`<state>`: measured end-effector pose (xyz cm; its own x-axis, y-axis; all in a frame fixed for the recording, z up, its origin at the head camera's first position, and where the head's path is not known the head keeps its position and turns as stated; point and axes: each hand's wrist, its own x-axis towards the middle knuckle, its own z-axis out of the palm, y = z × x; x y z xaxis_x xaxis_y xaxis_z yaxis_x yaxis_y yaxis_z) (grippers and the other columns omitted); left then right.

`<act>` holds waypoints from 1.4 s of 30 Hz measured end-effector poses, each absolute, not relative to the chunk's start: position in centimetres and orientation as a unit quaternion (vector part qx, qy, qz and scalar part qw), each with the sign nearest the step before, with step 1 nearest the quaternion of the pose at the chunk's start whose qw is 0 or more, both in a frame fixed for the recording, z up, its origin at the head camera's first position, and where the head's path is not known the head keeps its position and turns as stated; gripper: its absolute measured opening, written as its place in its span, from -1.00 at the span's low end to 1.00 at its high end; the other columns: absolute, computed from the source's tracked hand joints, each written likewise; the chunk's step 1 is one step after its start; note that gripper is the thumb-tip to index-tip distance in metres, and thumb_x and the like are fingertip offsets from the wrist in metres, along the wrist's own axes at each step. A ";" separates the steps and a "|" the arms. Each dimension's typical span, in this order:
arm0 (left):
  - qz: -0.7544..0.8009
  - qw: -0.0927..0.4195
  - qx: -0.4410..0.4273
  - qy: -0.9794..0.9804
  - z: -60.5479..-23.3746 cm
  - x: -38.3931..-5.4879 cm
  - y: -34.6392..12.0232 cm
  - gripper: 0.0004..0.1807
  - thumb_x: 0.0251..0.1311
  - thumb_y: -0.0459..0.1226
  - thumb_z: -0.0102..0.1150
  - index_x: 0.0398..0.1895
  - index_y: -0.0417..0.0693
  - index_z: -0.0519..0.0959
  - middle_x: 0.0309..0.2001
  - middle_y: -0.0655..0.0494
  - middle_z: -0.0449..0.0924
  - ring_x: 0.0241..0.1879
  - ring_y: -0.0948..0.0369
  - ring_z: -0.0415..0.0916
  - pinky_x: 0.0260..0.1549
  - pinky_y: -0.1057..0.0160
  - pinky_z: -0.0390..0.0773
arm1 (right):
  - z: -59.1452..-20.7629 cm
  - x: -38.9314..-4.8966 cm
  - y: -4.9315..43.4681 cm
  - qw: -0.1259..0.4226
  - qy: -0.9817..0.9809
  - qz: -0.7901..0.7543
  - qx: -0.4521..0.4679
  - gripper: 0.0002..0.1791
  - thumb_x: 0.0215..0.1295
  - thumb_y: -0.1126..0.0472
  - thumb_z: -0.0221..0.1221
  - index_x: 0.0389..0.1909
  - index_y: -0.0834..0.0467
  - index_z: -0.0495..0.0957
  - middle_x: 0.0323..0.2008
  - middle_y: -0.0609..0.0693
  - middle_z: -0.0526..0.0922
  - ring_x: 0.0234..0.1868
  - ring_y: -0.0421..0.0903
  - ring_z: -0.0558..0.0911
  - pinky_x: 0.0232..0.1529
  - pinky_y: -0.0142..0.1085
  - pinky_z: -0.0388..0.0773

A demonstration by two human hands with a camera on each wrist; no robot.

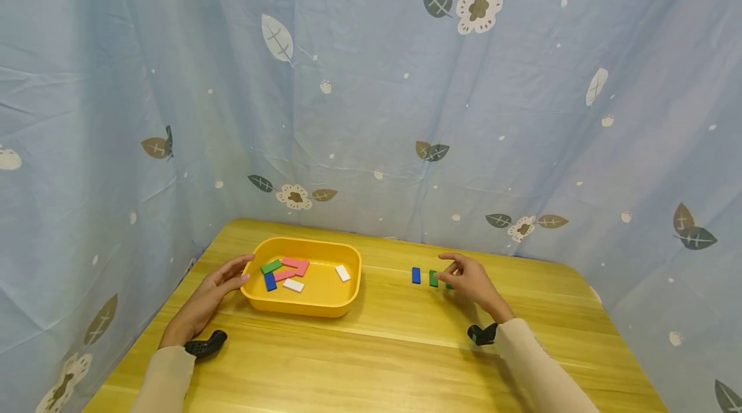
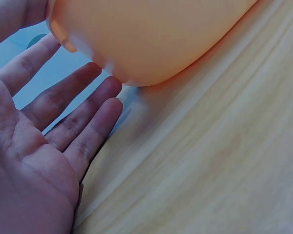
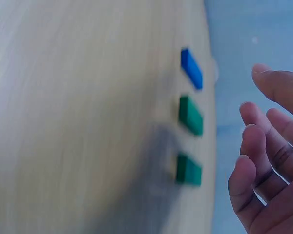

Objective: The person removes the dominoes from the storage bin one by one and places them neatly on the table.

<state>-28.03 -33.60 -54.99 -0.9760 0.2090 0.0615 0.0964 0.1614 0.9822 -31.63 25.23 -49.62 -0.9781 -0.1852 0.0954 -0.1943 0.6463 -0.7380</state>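
My left hand is at the left end of a yellow plastic tub, its extended fingers right at the wall in the left wrist view. Over the table on the right, my right hand hovers with loosely bent fingers and nothing between them. Below and beside it lie a blue block, a green block and a second green block, in a spaced row. From the head view, that second green block is partly hidden behind the right hand.
Inside the tub lie several flat blocks: a green one, a blue one, pink ones and white ones. The wooden table meets a blue patterned curtain along its back and sides.
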 end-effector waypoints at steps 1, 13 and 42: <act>0.639 0.044 0.100 0.761 -55.0 -28.0 -33.6 -0.36 0.55 -0.04 0.08 0.60 0.08 0.23 0.61 -0.06 0.02 0.56 -0.08 -0.08 0.11 0.63 0.27 | -49.4 -31.6 24.7 0.007 -0.906 0.409 0.108 -0.44 0.32 0.08 0.41 0.31 0.09 0.56 -0.31 -0.06 0.69 -0.44 -0.02 0.54 -0.44 -0.26 0.51; 0.638 0.041 0.100 0.763 -55.1 -27.9 -33.9 -0.36 0.55 -0.04 0.08 0.60 0.08 0.23 0.62 -0.07 0.01 0.56 -0.09 -0.08 0.10 0.64 0.26 | -47.5 -32.2 18.8 -0.012 -0.878 0.443 0.179 -0.46 0.36 0.01 0.38 0.33 -0.04 0.55 -0.15 -0.11 0.71 -0.35 0.36 0.59 -0.45 0.04 0.62; 0.646 0.045 0.099 0.755 -55.0 -28.1 -33.7 -0.37 0.54 -0.06 0.10 0.59 0.11 0.24 0.60 -0.07 0.04 0.56 -0.10 -0.05 0.11 0.62 0.28 | -46.5 -32.8 4.7 -0.062 -0.837 0.461 0.287 -0.50 0.32 0.05 0.42 0.26 -0.05 0.59 -0.13 -0.11 0.73 -0.16 -0.20 0.68 -0.11 -0.29 0.65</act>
<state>-28.12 -33.70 -55.03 -0.9763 0.2079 0.0605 0.0919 0.1451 0.9851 -32.85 4.72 -46.46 -0.8272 -0.5383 0.1610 -0.4241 0.4103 -0.8073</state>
